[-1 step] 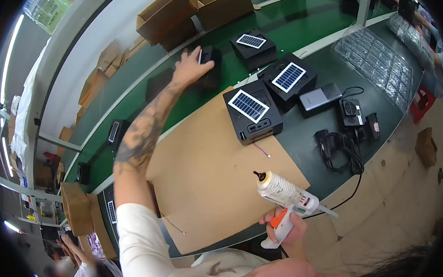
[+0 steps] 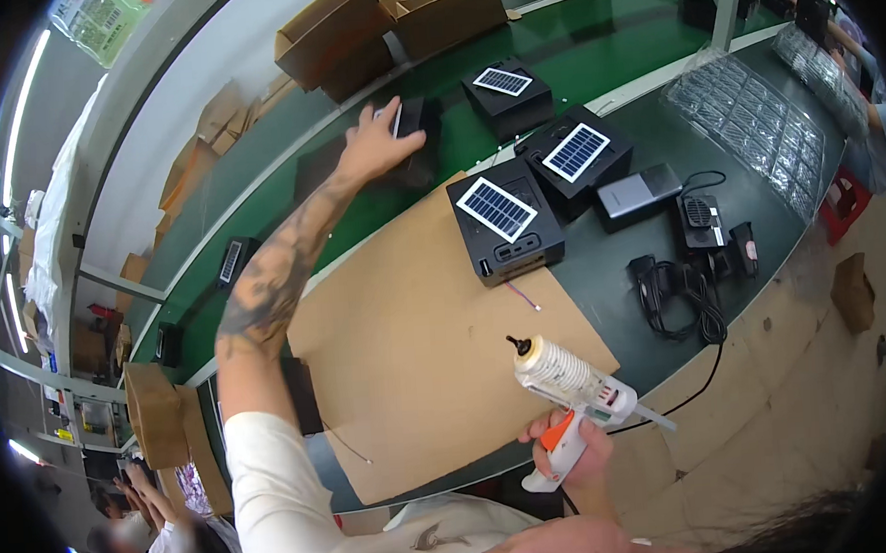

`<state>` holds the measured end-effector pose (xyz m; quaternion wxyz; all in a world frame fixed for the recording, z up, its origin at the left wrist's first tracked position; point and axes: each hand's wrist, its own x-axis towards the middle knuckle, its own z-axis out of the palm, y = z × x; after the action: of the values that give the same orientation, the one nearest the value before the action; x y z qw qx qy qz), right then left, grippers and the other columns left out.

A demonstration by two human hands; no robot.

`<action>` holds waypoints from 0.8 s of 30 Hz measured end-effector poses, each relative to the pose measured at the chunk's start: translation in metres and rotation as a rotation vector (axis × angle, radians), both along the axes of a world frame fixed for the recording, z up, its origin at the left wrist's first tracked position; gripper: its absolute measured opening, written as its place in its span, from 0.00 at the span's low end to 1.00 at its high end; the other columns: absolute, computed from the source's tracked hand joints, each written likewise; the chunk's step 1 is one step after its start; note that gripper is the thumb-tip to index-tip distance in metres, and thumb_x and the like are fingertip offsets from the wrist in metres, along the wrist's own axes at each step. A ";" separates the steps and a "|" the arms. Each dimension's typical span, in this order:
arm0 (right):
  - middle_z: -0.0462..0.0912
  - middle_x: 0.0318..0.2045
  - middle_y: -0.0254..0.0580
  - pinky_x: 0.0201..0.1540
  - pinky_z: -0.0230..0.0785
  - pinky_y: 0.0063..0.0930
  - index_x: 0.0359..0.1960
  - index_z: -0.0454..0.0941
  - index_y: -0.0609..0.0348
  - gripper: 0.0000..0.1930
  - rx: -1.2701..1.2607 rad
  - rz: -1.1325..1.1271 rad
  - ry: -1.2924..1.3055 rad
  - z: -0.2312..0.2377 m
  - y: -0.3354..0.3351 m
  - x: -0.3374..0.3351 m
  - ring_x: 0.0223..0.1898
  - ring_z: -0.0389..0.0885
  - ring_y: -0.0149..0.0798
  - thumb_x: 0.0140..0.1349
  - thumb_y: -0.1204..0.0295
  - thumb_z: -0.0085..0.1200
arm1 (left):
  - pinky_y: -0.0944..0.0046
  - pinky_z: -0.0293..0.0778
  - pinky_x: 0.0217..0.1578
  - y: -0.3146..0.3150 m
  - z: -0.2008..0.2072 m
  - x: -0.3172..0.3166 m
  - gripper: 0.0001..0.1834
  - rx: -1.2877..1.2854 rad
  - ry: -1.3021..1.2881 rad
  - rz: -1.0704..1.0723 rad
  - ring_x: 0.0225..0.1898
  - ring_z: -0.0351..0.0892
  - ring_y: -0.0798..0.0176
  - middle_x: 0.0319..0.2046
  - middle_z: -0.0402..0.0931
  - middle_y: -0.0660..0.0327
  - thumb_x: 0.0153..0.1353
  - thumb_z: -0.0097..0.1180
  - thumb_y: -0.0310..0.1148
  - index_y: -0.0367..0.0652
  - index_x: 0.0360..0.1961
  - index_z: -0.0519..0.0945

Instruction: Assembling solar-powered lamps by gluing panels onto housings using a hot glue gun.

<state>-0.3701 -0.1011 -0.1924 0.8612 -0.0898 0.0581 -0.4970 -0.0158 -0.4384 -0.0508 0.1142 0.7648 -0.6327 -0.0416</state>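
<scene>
My left hand point(image 2: 378, 148) reaches far over the green belt, its fingers spread over a black box with a small solar panel point(image 2: 416, 143). It covers part of that box, and whether it grips it is hard to see. Near the front edge, my right hand point(image 2: 580, 455) is wrapped around the handle of a white hot glue gun point(image 2: 569, 380) with an orange trigger. The gun's black nozzle points up and left over a brown cardboard sheet point(image 2: 418, 378). A black speaker-like box with a solar panel point(image 2: 506, 228) stands at the sheet's far right corner.
Two more black solar-panel boxes point(image 2: 582, 164) point(image 2: 509, 93) stand beyond. To the right lie a grey-and-black device point(image 2: 639, 196), coiled black cables point(image 2: 685, 304) and clear plastic trays point(image 2: 751, 125). Cardboard boxes point(image 2: 335, 32) sit at the back. Another person point(image 2: 166, 541) is at lower left.
My left hand and forearm have shifted slightly left, uncovering more of a dark object beside the cardboard sheet. The glue gun stays nearly where it was in my right hand.
</scene>
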 end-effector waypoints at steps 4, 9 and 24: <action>0.80 0.45 0.65 0.32 0.79 0.42 0.48 0.76 0.66 0.22 -0.046 -0.005 -0.081 0.000 -0.011 0.005 0.36 0.81 0.60 0.65 0.56 0.49 | 0.43 0.61 0.66 0.089 0.016 -0.009 0.53 0.110 -0.021 -0.128 0.68 0.55 0.25 0.74 0.45 0.38 0.49 0.63 0.61 0.55 0.74 0.57; 0.80 0.45 0.65 0.19 0.77 0.33 0.47 0.76 0.66 0.22 -0.055 -0.003 -0.122 -0.007 -0.012 0.008 0.53 0.75 0.67 0.66 0.56 0.49 | 0.39 0.57 0.67 0.146 -0.001 -0.024 0.59 0.237 -0.025 -0.116 0.68 0.51 0.21 0.74 0.43 0.38 0.51 0.60 0.70 0.49 0.76 0.51; 0.77 0.50 0.63 0.40 0.80 0.44 0.51 0.74 0.63 0.21 0.134 -0.257 -0.092 0.002 -0.009 0.006 0.45 0.79 0.63 0.67 0.57 0.50 | 0.45 0.50 0.72 -0.163 0.002 -0.122 0.70 0.119 -0.066 -0.501 0.75 0.42 0.35 0.75 0.36 0.38 0.40 0.65 0.75 0.51 0.77 0.47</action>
<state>-0.3641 -0.1104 -0.1903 0.7962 -0.0009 0.0628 -0.6018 -0.1376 -0.6015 -0.0492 0.0344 0.5907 -0.8021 -0.0808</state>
